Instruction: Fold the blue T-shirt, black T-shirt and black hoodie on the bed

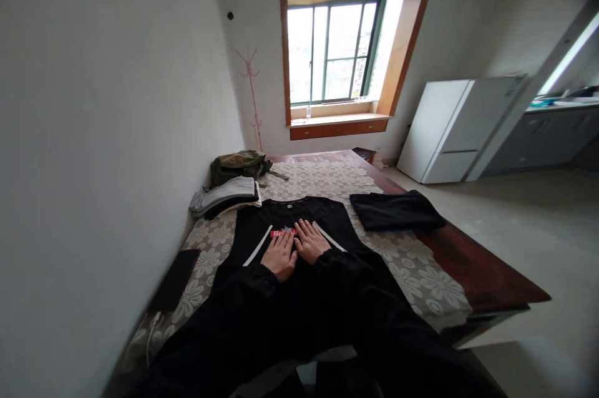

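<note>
Stood in a plain white-walled room with a bay window (337, 52) framed in orange wood at the far end. Leaned over a wide bed (472, 273) with a dark red wooden frame, spread with a floral-patterned cover (412, 267) in beige with white blossoms. Noted a white fridge (456, 130) against the right wall, well apart from the bed, and a pink coat stand (253, 92) in the far left corner.

Had a black T-shirt (299, 217) laid flat, front up, in the middle of the cover, neckline toward the window, with two white diagonal stripes and a small red print on the chest. Kept a folded black garment (395, 209) just to the right of it, apart from it. Saw a stack of folded grey, black and white clothes (224, 197) at the far left of the cover, with an olive backpack (238, 165) just behind it. Left a flat black case (175, 279) near the wall edge of the bed, with a white cable (152, 332) lying below it.

Pressed the left hand (279, 256) and the right hand (311, 241) side by side, palms down, on the chest of the T-shirt, just touching the red print. Held the fingers (305, 228) released and spread flat, grasping nothing. Wore black sleeves on both arms.
</note>
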`<act>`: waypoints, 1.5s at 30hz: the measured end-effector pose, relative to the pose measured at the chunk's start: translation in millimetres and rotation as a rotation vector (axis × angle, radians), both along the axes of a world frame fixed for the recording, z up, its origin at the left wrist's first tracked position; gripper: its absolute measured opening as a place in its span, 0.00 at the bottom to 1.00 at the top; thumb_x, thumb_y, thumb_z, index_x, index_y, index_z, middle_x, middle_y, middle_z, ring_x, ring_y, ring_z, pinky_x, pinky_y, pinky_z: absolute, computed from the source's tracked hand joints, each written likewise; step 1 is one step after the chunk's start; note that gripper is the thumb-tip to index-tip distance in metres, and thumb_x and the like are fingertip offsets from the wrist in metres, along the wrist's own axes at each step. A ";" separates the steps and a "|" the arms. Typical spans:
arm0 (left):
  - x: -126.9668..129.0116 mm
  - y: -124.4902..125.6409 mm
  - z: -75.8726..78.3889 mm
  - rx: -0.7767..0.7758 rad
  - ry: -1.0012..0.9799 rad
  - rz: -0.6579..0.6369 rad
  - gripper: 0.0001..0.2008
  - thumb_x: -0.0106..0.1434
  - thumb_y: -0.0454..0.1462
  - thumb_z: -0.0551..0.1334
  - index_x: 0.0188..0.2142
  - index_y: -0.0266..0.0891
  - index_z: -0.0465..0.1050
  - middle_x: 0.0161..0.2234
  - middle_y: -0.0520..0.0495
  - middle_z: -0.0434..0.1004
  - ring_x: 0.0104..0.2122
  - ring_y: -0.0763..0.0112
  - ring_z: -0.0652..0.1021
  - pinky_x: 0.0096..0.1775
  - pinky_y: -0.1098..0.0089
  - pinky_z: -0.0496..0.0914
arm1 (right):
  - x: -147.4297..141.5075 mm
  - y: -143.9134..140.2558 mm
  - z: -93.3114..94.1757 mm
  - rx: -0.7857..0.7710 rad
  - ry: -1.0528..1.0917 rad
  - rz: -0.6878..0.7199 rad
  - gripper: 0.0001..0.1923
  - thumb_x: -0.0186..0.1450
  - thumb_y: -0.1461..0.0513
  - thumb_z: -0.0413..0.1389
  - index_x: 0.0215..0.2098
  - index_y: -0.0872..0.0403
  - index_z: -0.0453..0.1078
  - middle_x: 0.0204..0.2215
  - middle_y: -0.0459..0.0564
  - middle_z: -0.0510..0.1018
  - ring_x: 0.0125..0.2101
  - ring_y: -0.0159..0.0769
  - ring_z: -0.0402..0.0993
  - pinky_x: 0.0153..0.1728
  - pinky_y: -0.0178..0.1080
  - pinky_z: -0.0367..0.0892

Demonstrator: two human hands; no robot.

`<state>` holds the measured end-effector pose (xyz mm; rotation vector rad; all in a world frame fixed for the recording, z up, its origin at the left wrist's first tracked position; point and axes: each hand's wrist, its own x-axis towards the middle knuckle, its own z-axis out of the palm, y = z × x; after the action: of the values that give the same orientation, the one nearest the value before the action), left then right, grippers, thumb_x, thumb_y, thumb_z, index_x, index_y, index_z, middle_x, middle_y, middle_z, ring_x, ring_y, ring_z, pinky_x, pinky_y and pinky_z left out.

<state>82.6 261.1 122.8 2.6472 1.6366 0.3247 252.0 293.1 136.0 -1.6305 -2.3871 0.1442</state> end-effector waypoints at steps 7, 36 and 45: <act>-3.2 -9.1 9.2 0.029 -0.031 0.008 0.33 0.75 0.47 0.47 0.75 0.40 0.50 0.73 0.41 0.58 0.73 0.56 0.57 0.72 0.53 0.50 | 3.1 -15.2 5.7 -0.012 -0.032 0.030 0.33 0.75 0.54 0.43 0.74 0.60 0.55 0.75 0.58 0.52 0.74 0.45 0.46 0.73 0.49 0.44; -108.5 -230.8 -13.2 0.452 -0.135 0.264 0.34 0.73 0.39 0.58 0.75 0.47 0.51 0.68 0.43 0.69 0.68 0.54 0.68 0.69 0.52 0.55 | 155.8 -230.0 -24.4 0.322 -0.080 -0.076 0.41 0.72 0.61 0.51 0.79 0.46 0.39 0.75 0.48 0.54 0.73 0.47 0.51 0.71 0.56 0.51; -43.1 -200.0 19.2 0.176 -0.049 0.086 0.39 0.65 0.38 0.66 0.73 0.45 0.56 0.72 0.45 0.61 0.71 0.51 0.61 0.70 0.47 0.57 | 73.6 -214.7 -7.8 0.231 -0.047 0.156 0.48 0.65 0.57 0.62 0.78 0.48 0.44 0.76 0.50 0.50 0.74 0.52 0.46 0.71 0.57 0.50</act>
<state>39.5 61.1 142.0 2.6699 1.7888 0.5563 325.6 78.4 128.1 -1.3602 -2.4587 -0.1391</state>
